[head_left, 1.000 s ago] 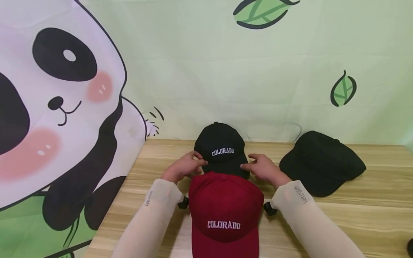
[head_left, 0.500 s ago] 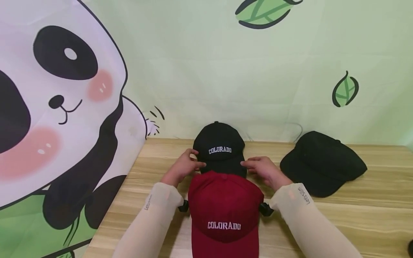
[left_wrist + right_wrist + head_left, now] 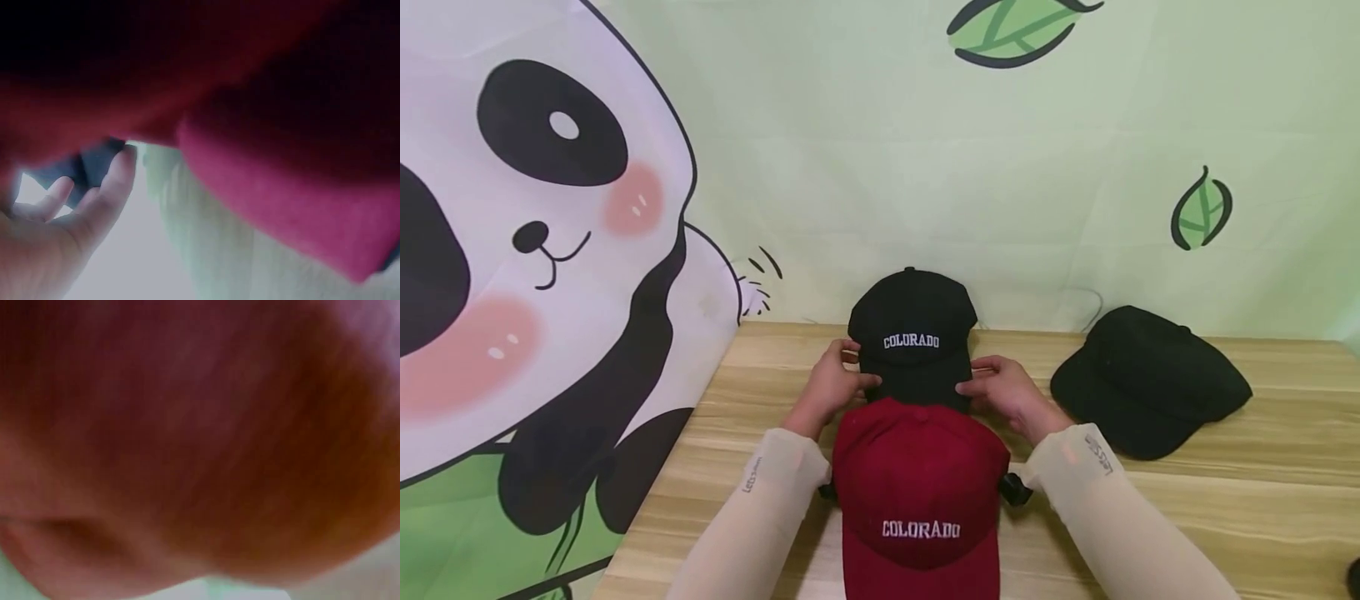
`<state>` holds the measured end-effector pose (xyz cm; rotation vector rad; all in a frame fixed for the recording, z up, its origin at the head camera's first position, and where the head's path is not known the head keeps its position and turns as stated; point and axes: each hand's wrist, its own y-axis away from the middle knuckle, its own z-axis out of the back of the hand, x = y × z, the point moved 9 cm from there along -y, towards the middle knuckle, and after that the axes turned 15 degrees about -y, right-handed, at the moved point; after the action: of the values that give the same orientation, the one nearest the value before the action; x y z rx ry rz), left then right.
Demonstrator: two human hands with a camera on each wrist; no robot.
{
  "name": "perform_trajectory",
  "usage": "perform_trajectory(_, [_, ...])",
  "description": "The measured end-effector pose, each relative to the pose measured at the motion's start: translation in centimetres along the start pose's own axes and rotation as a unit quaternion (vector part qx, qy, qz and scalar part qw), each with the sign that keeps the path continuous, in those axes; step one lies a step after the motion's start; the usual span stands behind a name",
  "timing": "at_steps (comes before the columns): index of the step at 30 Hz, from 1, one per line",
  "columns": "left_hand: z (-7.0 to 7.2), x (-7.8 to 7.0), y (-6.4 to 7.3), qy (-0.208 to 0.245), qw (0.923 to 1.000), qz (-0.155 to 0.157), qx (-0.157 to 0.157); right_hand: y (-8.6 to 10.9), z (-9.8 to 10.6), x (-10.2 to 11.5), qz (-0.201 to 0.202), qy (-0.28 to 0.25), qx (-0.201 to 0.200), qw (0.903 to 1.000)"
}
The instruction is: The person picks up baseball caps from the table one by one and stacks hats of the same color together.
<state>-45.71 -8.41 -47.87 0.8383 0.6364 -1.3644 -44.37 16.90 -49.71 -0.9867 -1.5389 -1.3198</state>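
Note:
A black baseball cap (image 3: 913, 304) lettered COLORADO stands at the back middle in the head view, its front towards me. My left hand (image 3: 830, 382) pinches the left edge of its brim, thumb on top. On the other edge, my right hand (image 3: 1011, 392) holds the brim the same way. Between my forearms a red COLORADO cap (image 3: 921, 479) covers the front tip of that brim. The left wrist view shows the red cap (image 3: 269, 212) up close, with fingers on dark cloth (image 3: 94, 165). Blurred reddish-brown surfaces fill most of the right wrist view.
Another black cap (image 3: 1150, 379) lies to the right on the wooden table (image 3: 1247, 508), its brim pointing to the front left. A green panda-print backdrop (image 3: 880, 167) rises behind the table's rear edge. At the right border a small dark object (image 3: 1354, 578) is partly cut off.
Both hands have drawn the held black cap slightly left, and its crown now stands higher against the backdrop. The red cap has shifted a little left. The cap on the right stays put.

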Motion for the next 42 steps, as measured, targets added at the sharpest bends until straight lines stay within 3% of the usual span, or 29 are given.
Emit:
perform_trajectory(5, [1.1, -1.2, 0.3, -0.011, 0.9992, -0.020, -0.032, 0.3, -0.4, 1.9, 0.054, -0.011, 0.002, 0.9985])
perform_trajectory(9, [2.0, -2.3, 0.5, -0.023, 0.9978, -0.033, -0.052, 0.8, -0.5, 3.5, 0.089, 0.011, 0.008, 0.9960])
perform_trajectory(15, [3.1, -4.5, 1.0, -0.024, 0.9960, -0.055, -0.066, 1.9, -0.1, 6.2, 0.115, 0.064, -0.006, 0.9913])
perform_trajectory(23, [4.8, -7.0, 1.7, -0.034, 0.9916, -0.085, -0.091, 3.3, -0.1, 9.3, 0.144, 0.056, -0.003, 0.9880])
perform_trajectory(31, [6.3, -9.8, 3.7, -0.058, 0.9868, -0.109, -0.106, 5.1, -0.2, 10.8, 0.161, 0.058, -0.002, 0.9853])
perform_trajectory(42, [7.0, -12.7, 6.8, -0.086, 0.9854, -0.116, -0.090, 8.6, 0.6, 12.6, 0.169, 0.070, 0.001, 0.9831])
